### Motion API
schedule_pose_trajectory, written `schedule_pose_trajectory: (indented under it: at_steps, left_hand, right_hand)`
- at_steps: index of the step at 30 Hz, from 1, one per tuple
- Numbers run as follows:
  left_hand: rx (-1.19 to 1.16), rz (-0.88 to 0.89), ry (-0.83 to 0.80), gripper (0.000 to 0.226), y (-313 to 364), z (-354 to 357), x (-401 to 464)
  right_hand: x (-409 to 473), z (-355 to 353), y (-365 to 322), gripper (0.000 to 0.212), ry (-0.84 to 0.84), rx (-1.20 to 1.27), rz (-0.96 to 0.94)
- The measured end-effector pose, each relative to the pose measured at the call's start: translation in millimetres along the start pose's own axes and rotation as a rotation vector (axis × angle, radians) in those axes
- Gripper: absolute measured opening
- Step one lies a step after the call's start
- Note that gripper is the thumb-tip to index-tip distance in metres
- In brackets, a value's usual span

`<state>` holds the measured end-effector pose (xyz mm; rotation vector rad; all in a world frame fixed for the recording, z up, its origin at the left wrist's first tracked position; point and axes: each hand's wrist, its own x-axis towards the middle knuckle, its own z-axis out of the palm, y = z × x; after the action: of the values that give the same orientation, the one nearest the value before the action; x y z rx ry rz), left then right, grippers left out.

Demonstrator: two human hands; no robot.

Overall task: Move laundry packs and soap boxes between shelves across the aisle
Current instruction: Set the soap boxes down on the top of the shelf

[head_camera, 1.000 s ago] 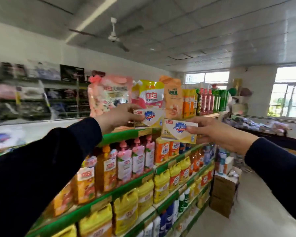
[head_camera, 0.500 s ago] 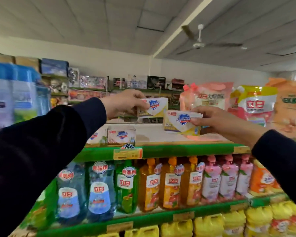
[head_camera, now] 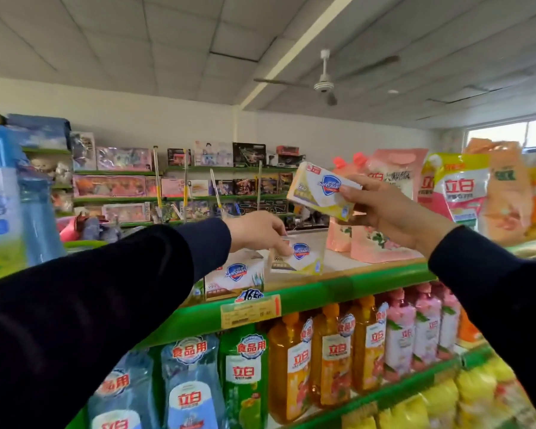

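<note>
My left hand (head_camera: 259,232) reaches over the green top shelf (head_camera: 369,281) and grips a yellow-and-white soap box (head_camera: 304,258) that stands on the shelf board. To its left stands another white soap box (head_camera: 234,275). My right hand (head_camera: 387,209) holds a second yellow-and-white soap box (head_camera: 319,188) tilted in the air above the shelf. Pink laundry packs (head_camera: 381,239) stand just behind and right of that hand, with a yellow-and-pink laundry pack (head_camera: 460,188) and an orange laundry pack (head_camera: 505,193) further right.
Under the top shelf stand rows of detergent bottles (head_camera: 294,363) in blue, green, orange and pink, with yellow jugs (head_camera: 464,394) lower right. Tall blue bottles (head_camera: 34,218) stand at the left. Toy boxes (head_camera: 124,159) fill the far wall shelves. A ceiling fan (head_camera: 324,85) hangs overhead.
The view turned left along the shelf. My left hand lowered its soap box onto the top shelf beside the white box. My right hand raised and tilted its box.
</note>
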<state>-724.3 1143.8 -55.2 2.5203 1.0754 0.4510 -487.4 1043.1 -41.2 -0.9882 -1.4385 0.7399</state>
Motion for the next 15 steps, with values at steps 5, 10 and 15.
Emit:
schedule_pose_trajectory:
  at_steps: [5,10,15]
  left_hand:
    - [0.099,-0.006,0.033,0.044,-19.4,2.5,4.3]
    - [0.193,-0.05,-0.005,0.042,-25.3,3.2,4.7]
    - [0.138,-0.076,-0.089,0.037,-19.3,-3.6,4.8]
  right_hand:
    - [28.9,7.5,24.0,0.025,0.096,-0.149,0.07]
    - [57.8,20.1,51.1,0.029,0.071,-0.241,0.138]
    - [74.8,31.3,60.2,0.032,-0.094,-0.341,0.173]
